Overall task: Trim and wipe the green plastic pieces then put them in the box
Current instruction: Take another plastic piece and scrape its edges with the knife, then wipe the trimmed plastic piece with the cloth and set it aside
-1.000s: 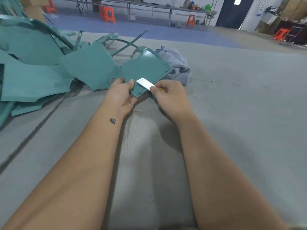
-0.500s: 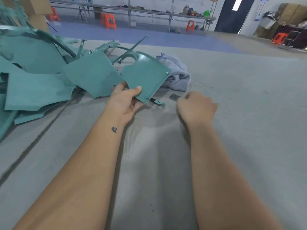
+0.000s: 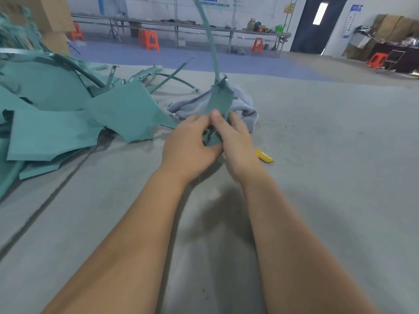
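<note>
Both the left hand (image 3: pixel 189 145) and right hand (image 3: pixel 235 137) pinch a green plastic piece (image 3: pixel 220 102) held edge-on; its lower end is hidden behind their fingers, and its thin strip runs up out of frame.

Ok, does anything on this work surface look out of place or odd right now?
Mostly no. The yellow-handled cutter lies loose on the grey mat just right of the right hand, partly hidden by it. Both hands, the left hand too, grip one green plastic piece edge-on. The green pile is jumbled.

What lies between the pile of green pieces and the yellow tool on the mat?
Head view: both hands, left hand and right hand, gripping a green plastic piece.
</note>
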{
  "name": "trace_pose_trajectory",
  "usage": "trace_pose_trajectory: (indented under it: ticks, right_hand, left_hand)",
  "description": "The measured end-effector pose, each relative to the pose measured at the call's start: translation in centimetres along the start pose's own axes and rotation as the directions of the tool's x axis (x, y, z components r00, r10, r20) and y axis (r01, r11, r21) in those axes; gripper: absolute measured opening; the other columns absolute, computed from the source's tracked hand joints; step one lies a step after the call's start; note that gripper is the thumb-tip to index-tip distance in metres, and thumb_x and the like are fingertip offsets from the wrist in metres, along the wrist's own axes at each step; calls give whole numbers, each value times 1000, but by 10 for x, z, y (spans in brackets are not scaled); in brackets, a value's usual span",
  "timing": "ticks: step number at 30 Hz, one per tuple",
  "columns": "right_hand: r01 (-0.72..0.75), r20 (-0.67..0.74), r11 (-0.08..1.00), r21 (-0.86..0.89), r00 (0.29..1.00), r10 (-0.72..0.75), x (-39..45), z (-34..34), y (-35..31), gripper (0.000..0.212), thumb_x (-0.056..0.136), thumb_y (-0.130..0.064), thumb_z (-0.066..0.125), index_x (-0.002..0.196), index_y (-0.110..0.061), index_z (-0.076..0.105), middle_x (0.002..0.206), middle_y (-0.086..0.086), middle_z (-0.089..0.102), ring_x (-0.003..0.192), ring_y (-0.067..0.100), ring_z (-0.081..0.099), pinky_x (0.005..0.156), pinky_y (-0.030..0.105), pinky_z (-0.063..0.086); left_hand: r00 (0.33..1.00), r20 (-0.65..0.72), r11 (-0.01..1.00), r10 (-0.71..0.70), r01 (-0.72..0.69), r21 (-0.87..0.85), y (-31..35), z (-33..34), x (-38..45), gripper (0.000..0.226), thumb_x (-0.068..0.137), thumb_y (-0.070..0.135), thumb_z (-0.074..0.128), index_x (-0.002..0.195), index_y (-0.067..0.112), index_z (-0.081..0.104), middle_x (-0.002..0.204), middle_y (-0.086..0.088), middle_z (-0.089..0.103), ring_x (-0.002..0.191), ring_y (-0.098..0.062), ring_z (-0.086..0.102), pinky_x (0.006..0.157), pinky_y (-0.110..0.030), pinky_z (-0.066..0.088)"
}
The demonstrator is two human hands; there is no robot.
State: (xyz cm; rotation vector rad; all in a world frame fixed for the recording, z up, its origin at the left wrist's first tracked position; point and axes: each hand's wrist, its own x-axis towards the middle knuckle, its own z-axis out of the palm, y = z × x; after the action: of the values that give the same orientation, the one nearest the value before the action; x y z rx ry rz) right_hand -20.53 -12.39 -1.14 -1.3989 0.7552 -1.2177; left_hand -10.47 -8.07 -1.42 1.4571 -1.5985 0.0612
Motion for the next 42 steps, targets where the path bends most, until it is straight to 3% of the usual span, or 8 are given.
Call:
trace_pose_trajectory:
  ticks: [3,7,12,17,22,29,37,42]
  right_hand:
    - [-20,-285,1000,-17,958,14,12,-16,-2,19,96,-6,49,91,-17,63,92,4,71,89,24,69,84,38,56]
    - [-49,-350,989,138,932,96,14,-36,-7,21,89,2,53,83,-13,66,74,0,71,66,15,68,62,28,56]
    - [-214,-11,977,-18,977,214,4,-28,-10,7,79,-7,62,80,-11,68,81,9,73,73,23,69,71,35,55]
    - [-135,-164,964,-230,982,98,8,-11,-11,23,91,-21,52,70,-20,60,65,-9,61,65,10,55,60,25,41]
    - [-177,-308,764,-621,951,-30,27,-20,-6,26,84,-17,44,89,-18,69,105,4,62,101,25,51,88,34,43]
    - [-384,-262,438,-813,913,313,71,-26,-7,44,95,-31,42,134,-15,53,145,13,43,134,34,37,112,46,30]
    - [164,-346,867,-470,870,-351,58,-35,-72,42,90,-8,47,129,-19,55,140,-1,47,124,8,47,111,39,33]
    - [276,-38,926,-256,955,-295,18,0,-76,40,92,-12,58,131,-5,54,128,7,59,118,17,56,105,31,44]
  left_hand:
    - [987,146,997,69,-63,-48,0,1,-3,36,77,29,75,112,22,72,103,5,71,97,-12,59,92,-29,45]
    - [959,-136,939,-249,204,-277,-8,-6,2,23,86,22,68,109,27,68,107,10,67,100,-2,59,93,-20,44]
    - [789,278,326,-548,507,-798,-21,-12,9,29,93,24,61,120,13,62,112,-10,70,104,-26,68,95,-47,51]
    - [720,52,375,-692,420,-827,-36,-10,10,24,92,5,59,111,20,60,86,9,73,78,-9,70,73,-27,57]
    - [655,-82,467,-751,439,-768,-40,-6,10,31,92,10,58,119,23,48,98,11,62,87,-7,63,80,-26,55]
    - [625,-52,423,-779,462,-780,-41,-6,14,30,89,7,55,116,20,49,101,2,64,87,-15,64,75,-31,56]
    - [608,-35,413,-793,495,-764,-41,-7,13,24,89,8,56,110,18,50,93,4,62,79,-13,61,68,-27,55]
    - [630,-51,428,-775,462,-777,-35,-7,12,13,94,12,52,101,22,47,93,3,59,84,-15,60,71,-27,55]
